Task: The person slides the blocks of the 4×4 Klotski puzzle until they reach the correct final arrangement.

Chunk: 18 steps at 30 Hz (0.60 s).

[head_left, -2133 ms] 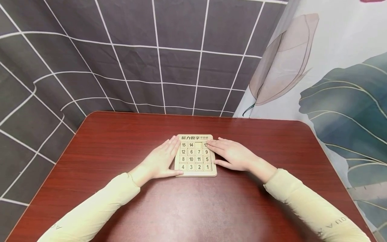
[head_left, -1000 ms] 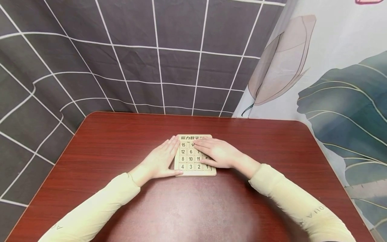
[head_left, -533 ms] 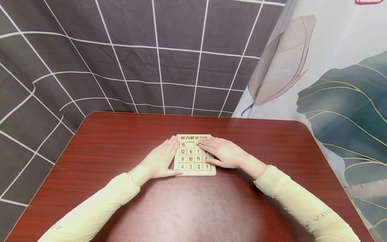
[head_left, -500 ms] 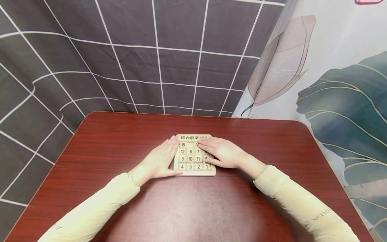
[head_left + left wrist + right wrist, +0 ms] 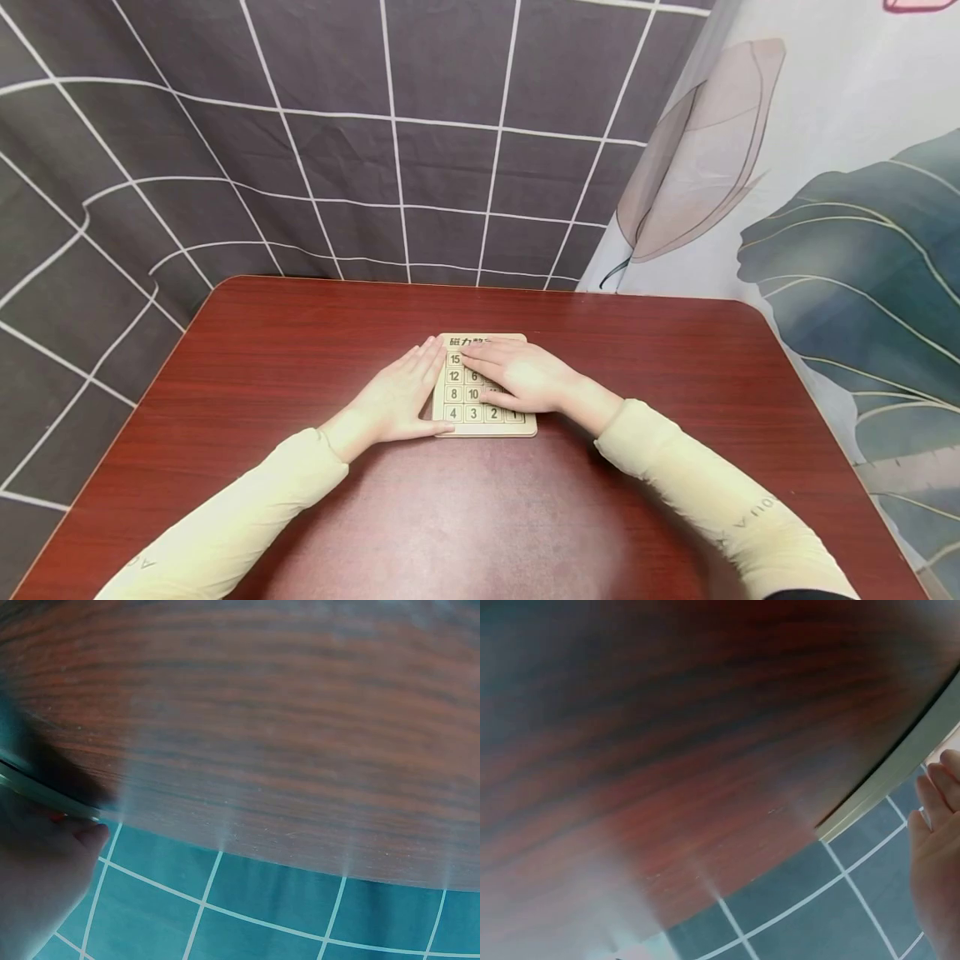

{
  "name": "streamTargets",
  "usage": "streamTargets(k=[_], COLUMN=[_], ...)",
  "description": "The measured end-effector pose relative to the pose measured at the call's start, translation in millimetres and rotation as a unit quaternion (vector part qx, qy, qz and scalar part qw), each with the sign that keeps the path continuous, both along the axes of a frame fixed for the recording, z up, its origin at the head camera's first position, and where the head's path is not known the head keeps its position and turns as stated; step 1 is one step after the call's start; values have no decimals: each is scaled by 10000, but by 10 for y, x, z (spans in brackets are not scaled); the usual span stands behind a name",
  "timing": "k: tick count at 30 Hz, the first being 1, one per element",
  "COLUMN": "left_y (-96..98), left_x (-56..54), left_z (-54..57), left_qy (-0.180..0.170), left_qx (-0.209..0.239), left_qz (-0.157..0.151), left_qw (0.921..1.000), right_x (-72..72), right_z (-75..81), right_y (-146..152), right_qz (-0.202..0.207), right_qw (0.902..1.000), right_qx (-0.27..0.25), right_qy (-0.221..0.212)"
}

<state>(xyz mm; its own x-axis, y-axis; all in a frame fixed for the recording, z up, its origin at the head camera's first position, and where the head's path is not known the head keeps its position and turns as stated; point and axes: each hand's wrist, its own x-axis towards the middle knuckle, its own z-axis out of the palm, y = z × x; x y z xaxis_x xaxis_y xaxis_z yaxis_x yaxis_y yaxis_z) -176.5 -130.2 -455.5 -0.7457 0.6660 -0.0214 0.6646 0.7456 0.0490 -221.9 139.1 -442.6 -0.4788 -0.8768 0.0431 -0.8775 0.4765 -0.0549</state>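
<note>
A wooden number slide puzzle [image 5: 485,430] lies flat on the table, its numbered tiles in rows below a printed heading. My left hand [image 5: 395,394] rests along its left edge, with the fingers straight and the thumb at the lower left corner. My right hand [image 5: 528,375] lies over the upper right part, fingers extended leftward, fingertips just right of the 15 tile [image 5: 455,359]. The rest of the top row is hidden under that hand. In the right wrist view the puzzle's pale side [image 5: 892,772] shows beside the right hand [image 5: 937,855]. The left wrist view catches the left hand [image 5: 45,870] at its edge.
The dark red wooden table [image 5: 315,325] surrounds the puzzle. Behind it hangs a grey curtain [image 5: 442,158] with a white grid. A white curtain with leaf prints [image 5: 862,242] hangs at the right.
My right hand has slid left over the top row, now covering the second slot, where a gap showed half a second ago. Earlier, the 14 tile shifted right. My left hand stays in place.
</note>
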Motion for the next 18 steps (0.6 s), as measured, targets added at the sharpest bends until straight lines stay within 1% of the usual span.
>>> streamTargets(k=[5,8,13,18], left_y=[9,11,11,1], left_x=[6,9,8,-3], left_z=[15,21,21,2], left_qy=[-18,-33,-45,5], left_qx=[1,7,30,42], left_qz=[-17,-8,3,-10], left_qw=[10000,10000,10000,10000], right_x=[-7,1,21,34], right_z=[-4,15,44,33], right_y=[-51,-42,51,178], right_qz=[9,-4,17,-66], right_qw=[9997,9995,9999,9999], right_qx=[260,317,154,93], right_qy=[-34,-36,-10,33])
